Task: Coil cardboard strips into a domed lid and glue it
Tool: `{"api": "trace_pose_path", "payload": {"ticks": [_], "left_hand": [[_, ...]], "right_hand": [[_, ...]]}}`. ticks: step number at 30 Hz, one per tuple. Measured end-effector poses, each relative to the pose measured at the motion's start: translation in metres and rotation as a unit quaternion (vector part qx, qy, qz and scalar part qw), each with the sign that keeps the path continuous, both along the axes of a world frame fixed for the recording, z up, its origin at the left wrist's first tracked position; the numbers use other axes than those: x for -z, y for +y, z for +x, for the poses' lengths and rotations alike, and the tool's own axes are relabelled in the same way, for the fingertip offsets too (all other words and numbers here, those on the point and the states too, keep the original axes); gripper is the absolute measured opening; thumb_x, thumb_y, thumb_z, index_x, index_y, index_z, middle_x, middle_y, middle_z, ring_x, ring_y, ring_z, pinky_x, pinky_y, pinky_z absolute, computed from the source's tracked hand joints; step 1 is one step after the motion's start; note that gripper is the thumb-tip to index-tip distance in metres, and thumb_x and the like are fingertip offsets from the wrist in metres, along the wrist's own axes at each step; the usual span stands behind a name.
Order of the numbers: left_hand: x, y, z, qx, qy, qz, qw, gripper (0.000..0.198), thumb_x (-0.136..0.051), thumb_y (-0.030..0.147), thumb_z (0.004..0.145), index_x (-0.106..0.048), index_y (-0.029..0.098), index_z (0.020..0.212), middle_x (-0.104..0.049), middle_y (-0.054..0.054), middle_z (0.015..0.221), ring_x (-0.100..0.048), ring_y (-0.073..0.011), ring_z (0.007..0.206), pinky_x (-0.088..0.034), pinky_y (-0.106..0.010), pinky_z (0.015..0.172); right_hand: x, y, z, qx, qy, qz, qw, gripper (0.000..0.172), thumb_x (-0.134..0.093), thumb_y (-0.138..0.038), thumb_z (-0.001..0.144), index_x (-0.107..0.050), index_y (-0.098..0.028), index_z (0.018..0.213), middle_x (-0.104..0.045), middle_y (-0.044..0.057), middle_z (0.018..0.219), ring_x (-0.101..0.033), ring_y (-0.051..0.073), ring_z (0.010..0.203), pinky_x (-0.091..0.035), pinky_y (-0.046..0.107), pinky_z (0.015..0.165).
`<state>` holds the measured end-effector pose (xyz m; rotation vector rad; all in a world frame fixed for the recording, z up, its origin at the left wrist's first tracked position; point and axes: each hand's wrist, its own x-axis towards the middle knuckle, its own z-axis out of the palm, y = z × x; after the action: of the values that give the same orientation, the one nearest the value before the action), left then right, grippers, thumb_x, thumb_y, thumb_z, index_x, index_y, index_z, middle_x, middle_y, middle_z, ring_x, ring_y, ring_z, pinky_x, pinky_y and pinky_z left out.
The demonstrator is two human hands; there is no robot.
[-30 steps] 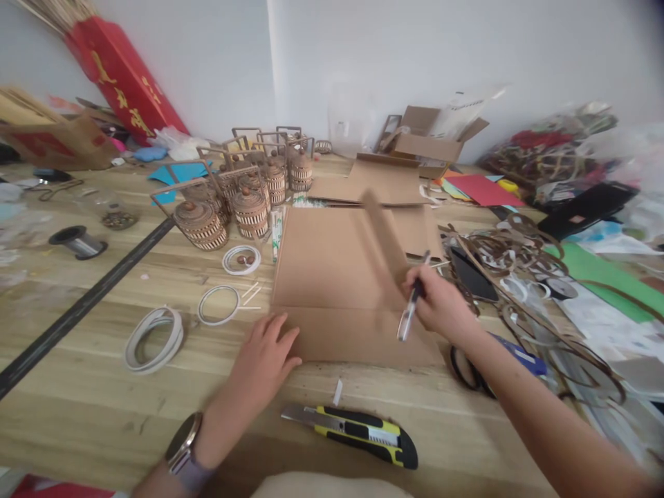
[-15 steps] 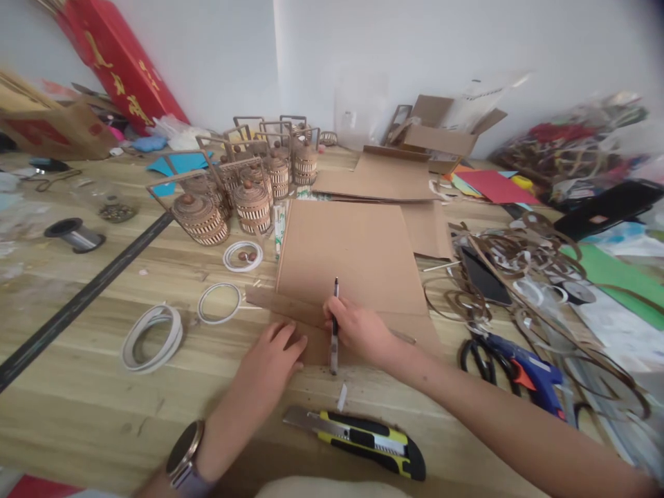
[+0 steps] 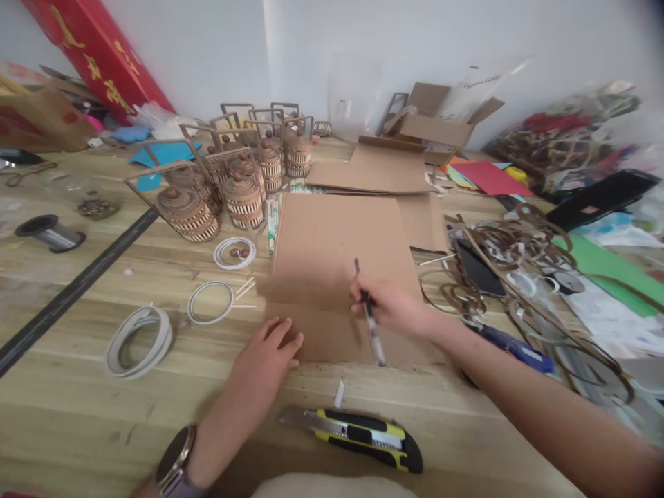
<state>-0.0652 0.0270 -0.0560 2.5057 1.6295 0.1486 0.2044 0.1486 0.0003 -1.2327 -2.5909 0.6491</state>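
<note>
Left hand [image 3: 270, 349] flat, fingers spread, pressing cardboard sheet [image 3: 342, 256] | right hand [image 3: 391, 308] pinching pen [image 3: 369, 315] above sheet | utility knife [image 3: 357, 437] just below both hands

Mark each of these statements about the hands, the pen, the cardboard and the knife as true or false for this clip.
1. The right hand holds a pen over the cardboard sheet. True.
2. The left hand grips the utility knife. False: the knife lies alone on the wooden table, nearer the camera than the sheet; the left hand rests flat on the sheet's near left corner.
3. A watch sits on the left wrist. True.
4. The woven lidded baskets stand on top of the cardboard sheet. False: they stand on the table, to the left of the sheet's far end.
</note>
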Motion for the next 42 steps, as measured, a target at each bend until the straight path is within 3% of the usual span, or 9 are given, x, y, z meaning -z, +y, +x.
{"api": "trace_pose_path", "payload": {"ticks": [3,7,9,12,16,22,30,36,42], "left_hand": [[-0.003,0.000,-0.002,0.006,0.005,0.024,1.000,0.032,-0.062,0.018,0.089,-0.069,0.024,0.120,-0.062,-0.011,0.135,-0.056,-0.0307,0.120,-0.052,-0.043,0.095],[-0.004,0.005,-0.008,-0.019,0.019,0.065,0.998,0.032,-0.057,0.018,0.092,-0.068,0.025,0.121,-0.063,-0.011,0.134,-0.059,-0.0303,0.114,-0.053,-0.043,0.090],[-0.007,0.005,-0.009,-0.031,0.023,0.084,0.996,0.032,-0.052,0.017,0.094,-0.069,0.024,0.120,-0.062,-0.013,0.134,-0.060,-0.0306,0.112,-0.053,-0.044,0.089],[-0.019,0.000,-0.006,-0.037,0.011,0.116,0.993,0.028,-0.051,0.020,0.095,-0.071,0.019,0.114,-0.065,-0.016,0.127,-0.060,-0.0327,0.109,-0.053,-0.046,0.088],[-0.037,-0.002,-0.003,-0.029,-0.038,0.164,0.985,0.022,-0.055,0.025,0.094,-0.072,0.016,0.105,-0.067,-0.015,0.110,-0.061,-0.0312,0.102,-0.052,-0.048,0.091],[-0.027,0.013,-0.016,-0.049,-0.015,0.087,0.995,0.059,-0.073,0.031,0.082,-0.055,0.016,0.136,-0.047,-0.023,0.143,-0.046,-0.0427,0.130,-0.041,-0.058,0.105],[-0.012,0.026,-0.016,-0.160,-0.144,0.024,0.976,0.061,-0.060,0.039,0.087,-0.044,0.017,0.141,-0.037,-0.022,0.153,-0.036,-0.0380,0.142,-0.036,-0.055,0.111],[-0.026,0.052,-0.024,-0.267,-0.317,-0.059,0.908,0.064,-0.058,0.047,0.080,-0.050,0.014,0.135,-0.050,-0.020,0.144,-0.057,-0.0378,0.123,-0.048,-0.054,0.101],[-0.043,0.066,-0.021,-0.397,-0.531,-0.160,0.731,0.062,-0.062,0.033,0.079,-0.049,0.012,0.135,-0.064,-0.021,0.130,-0.061,-0.0288,0.123,-0.049,-0.041,0.103]], "right_hand": [[0.009,0.000,0.009,0.031,-0.012,0.016,0.999,0.017,-0.058,-0.008,0.074,-0.049,-0.023,0.076,-0.061,-0.004,0.068,-0.057,0.013,0.061,-0.039,0.022,0.058],[-0.021,0.026,0.048,0.182,-0.010,0.114,0.977,0.014,-0.049,-0.009,0.081,-0.045,-0.023,0.078,-0.056,0.002,0.068,-0.051,0.017,0.060,-0.031,0.027,0.056],[-0.036,0.026,0.058,0.200,0.009,0.132,0.971,0.010,-0.052,-0.018,0.085,-0.044,-0.023,0.081,-0.056,0.001,0.069,-0.051,0.017,0.062,-0.031,0.027,0.057],[-0.035,0.005,0.046,0.090,0.067,0.044,0.993,0.013,-0.054,-0.025,0.085,-0.042,-0.024,0.080,-0.057,-0.001,0.070,-0.054,0.015,0.063,-0.037,0.024,0.059],[-0.004,-0.028,0.011,-0.005,0.049,-0.037,0.998,0.011,-0.056,-0.020,0.083,-0.046,-0.023,0.078,-0.061,-0.004,0.069,-0.059,0.012,0.062,-0.043,0.021,0.060],[0.006,-0.042,0.014,0.007,0.014,0.010,1.000,0.014,-0.064,-0.025,0.083,-0.051,-0.021,0.082,-0.068,0.010,0.097,-0.060,0.026,0.096,-0.045,0.037,0.082],[0.018,-0.072,0.054,0.012,-0.078,0.058,0.995,0.021,-0.074,-0.029,0.080,-0.056,-0.021,0.090,-0.061,0.014,0.133,-0.054,0.031,0.121,-0.046,0.044,0.093],[0.026,-0.076,0.055,0.041,-0.020,0.025,0.999,0.020,-0.074,-0.020,0.076,-0.058,-0.022,0.089,-0.061,0.012,0.135,-0.050,0.030,0.128,-0.043,0.045,0.102],[0.018,-0.078,0.060,0.071,0.050,-0.023,0.996,0.027,-0.077,-0.017,0.071,-0.055,-0.023,0.086,-0.061,0.012,0.136,-0.051,0.028,0.129,-0.044,0.043,0.103]]}}
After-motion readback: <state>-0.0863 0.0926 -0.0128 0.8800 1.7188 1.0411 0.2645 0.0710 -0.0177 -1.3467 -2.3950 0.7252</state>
